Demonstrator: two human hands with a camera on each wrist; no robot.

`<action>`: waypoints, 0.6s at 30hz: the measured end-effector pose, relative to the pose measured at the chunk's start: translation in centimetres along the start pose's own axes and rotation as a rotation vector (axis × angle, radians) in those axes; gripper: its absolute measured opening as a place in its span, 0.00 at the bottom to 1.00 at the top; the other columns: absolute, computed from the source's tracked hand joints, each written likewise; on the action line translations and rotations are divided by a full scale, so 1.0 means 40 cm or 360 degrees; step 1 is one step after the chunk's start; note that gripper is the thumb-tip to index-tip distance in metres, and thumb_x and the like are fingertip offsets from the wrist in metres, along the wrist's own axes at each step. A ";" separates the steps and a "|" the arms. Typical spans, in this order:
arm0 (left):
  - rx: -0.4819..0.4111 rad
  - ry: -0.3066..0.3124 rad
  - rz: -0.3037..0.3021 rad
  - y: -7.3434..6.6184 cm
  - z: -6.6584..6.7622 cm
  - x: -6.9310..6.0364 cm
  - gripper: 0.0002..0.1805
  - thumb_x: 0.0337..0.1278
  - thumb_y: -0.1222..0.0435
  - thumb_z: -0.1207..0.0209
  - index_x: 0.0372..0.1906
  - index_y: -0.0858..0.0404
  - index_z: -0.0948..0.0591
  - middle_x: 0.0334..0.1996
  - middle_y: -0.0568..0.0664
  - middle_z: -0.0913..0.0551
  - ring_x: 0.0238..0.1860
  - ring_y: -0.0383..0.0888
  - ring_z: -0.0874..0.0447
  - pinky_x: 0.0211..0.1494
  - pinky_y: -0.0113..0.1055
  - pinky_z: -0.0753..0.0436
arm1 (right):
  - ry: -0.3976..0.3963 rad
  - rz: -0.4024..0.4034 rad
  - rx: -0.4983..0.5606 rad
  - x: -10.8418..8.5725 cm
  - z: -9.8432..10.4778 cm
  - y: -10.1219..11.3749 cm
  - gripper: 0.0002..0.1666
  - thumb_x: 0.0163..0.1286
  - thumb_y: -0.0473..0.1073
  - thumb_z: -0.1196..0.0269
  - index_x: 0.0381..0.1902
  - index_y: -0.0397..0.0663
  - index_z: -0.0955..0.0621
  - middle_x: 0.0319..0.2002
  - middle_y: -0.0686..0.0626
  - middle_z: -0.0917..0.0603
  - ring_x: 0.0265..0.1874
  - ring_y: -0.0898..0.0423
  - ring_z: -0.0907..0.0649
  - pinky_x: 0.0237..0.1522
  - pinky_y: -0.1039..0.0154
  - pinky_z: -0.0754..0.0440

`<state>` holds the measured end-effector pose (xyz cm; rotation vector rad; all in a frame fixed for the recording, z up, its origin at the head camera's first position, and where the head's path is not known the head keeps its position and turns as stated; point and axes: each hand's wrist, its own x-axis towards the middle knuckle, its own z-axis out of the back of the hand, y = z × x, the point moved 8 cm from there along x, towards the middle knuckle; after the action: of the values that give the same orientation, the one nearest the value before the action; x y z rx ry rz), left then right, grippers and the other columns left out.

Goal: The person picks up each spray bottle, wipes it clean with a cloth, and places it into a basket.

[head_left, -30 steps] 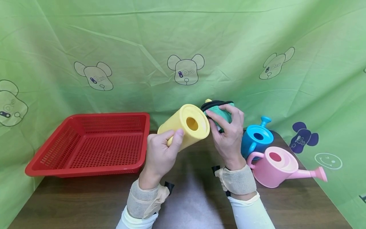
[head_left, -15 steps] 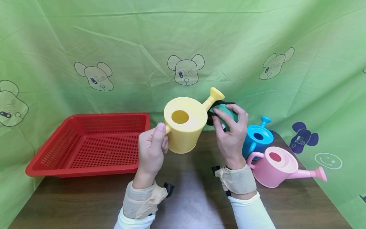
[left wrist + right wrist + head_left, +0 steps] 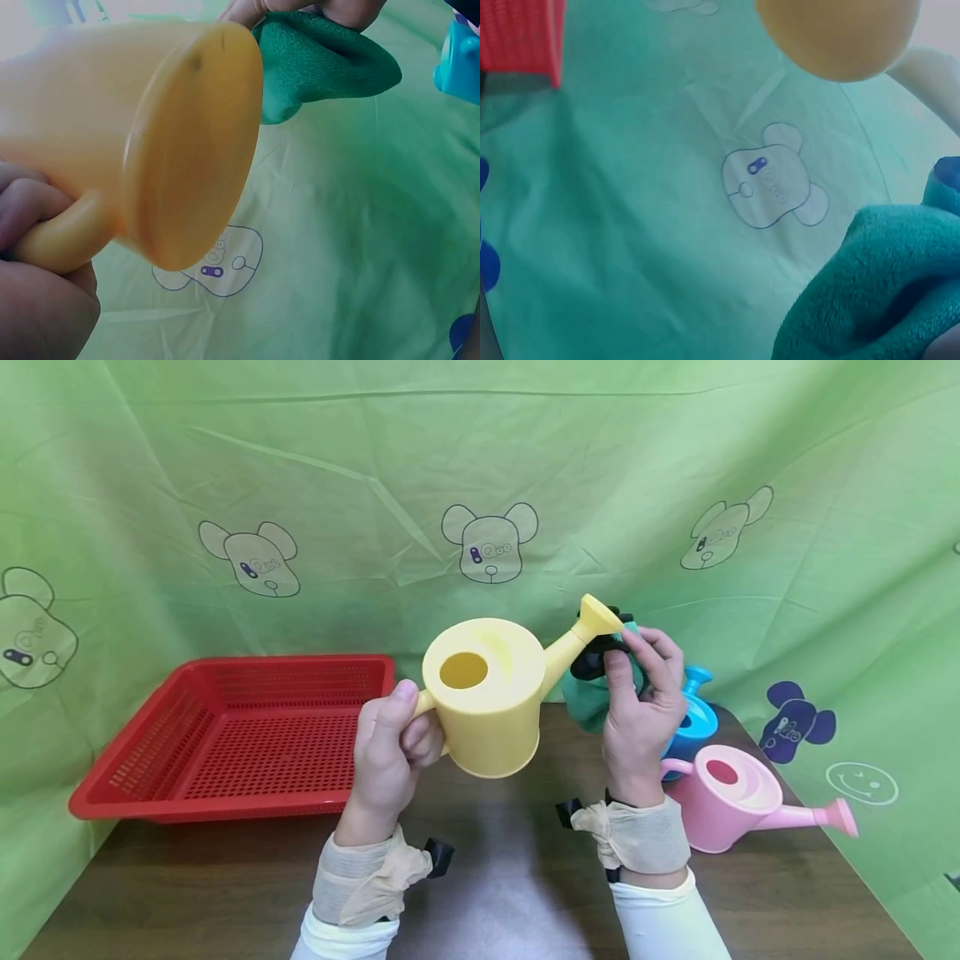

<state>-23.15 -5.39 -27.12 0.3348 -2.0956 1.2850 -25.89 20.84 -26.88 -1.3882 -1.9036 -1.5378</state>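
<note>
A yellow watering can (image 3: 491, 718) is held up off the table by my left hand (image 3: 390, 739), its fingers wrapped round the handle and the thumb on top. The can stands nearly upright, with its spout pointing right. My right hand (image 3: 645, 710) grips a fuzzy green cloth (image 3: 585, 703) with black parts, bunched beside the sprinkler head. Whether cloth and sprinkler head touch is unclear. In the left wrist view the can's base (image 3: 199, 150) shows, with the green cloth (image 3: 322, 64) beyond it. The right wrist view shows the cloth's folds (image 3: 877, 277) close up.
A red perforated basket (image 3: 225, 811) stands on the brown table (image 3: 495, 902) at the left. On the right are a pink watering can (image 3: 727, 802) and a blue watering can (image 3: 699, 718), the latter partly hidden behind my right hand. A green curtain (image 3: 360, 460) hangs behind.
My left hand has turned the yellow watering can from tilted to nearly upright, bringing its spout into view. My right hand has moved right with the cloth, to the sprinkler head.
</note>
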 end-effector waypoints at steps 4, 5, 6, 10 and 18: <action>-0.0092 0.0042 0.0034 0.003 -0.001 0.000 0.30 0.83 0.54 0.59 0.16 0.58 0.45 0.12 0.48 0.51 0.14 0.45 0.60 0.16 0.34 0.57 | 0.0018 -0.0081 0.0197 0.002 -0.004 -0.003 0.17 0.70 0.36 0.29 0.54 0.36 0.13 0.55 0.48 0.18 0.61 0.48 0.23 0.57 0.67 0.19; -0.0104 0.0050 0.0037 0.003 -0.002 0.000 0.30 0.83 0.54 0.59 0.17 0.57 0.45 0.12 0.48 0.51 0.14 0.45 0.60 0.16 0.34 0.57 | 0.0032 -0.0098 0.0224 0.002 -0.006 -0.003 0.17 0.69 0.36 0.29 0.54 0.37 0.12 0.55 0.48 0.18 0.61 0.48 0.23 0.57 0.67 0.18; -0.0115 0.0056 0.0040 0.003 -0.002 0.000 0.30 0.83 0.54 0.59 0.17 0.57 0.45 0.12 0.48 0.51 0.14 0.45 0.59 0.17 0.34 0.57 | 0.0048 -0.0119 0.0239 0.001 -0.008 -0.004 0.16 0.69 0.37 0.29 0.54 0.38 0.12 0.55 0.48 0.17 0.61 0.48 0.23 0.57 0.67 0.18; -0.0140 0.0081 0.0056 0.004 -0.003 -0.001 0.30 0.83 0.54 0.59 0.17 0.57 0.45 0.11 0.47 0.51 0.14 0.44 0.59 0.17 0.35 0.57 | 0.0142 -0.0183 0.0221 -0.003 -0.019 -0.005 0.14 0.70 0.36 0.29 0.53 0.39 0.11 0.57 0.49 0.16 0.64 0.48 0.24 0.60 0.66 0.20; -0.0114 0.0175 0.0096 0.011 -0.015 -0.002 0.29 0.83 0.56 0.60 0.17 0.58 0.46 0.11 0.49 0.53 0.14 0.46 0.59 0.17 0.36 0.57 | 0.0396 -0.0075 0.0114 -0.014 -0.044 0.003 0.16 0.70 0.37 0.29 0.53 0.36 0.12 0.54 0.55 0.12 0.63 0.50 0.21 0.73 0.57 0.30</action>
<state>-23.06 -4.68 -27.30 0.1671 -2.0664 1.2310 -26.05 19.03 -26.58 -1.0736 -1.8309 -1.5658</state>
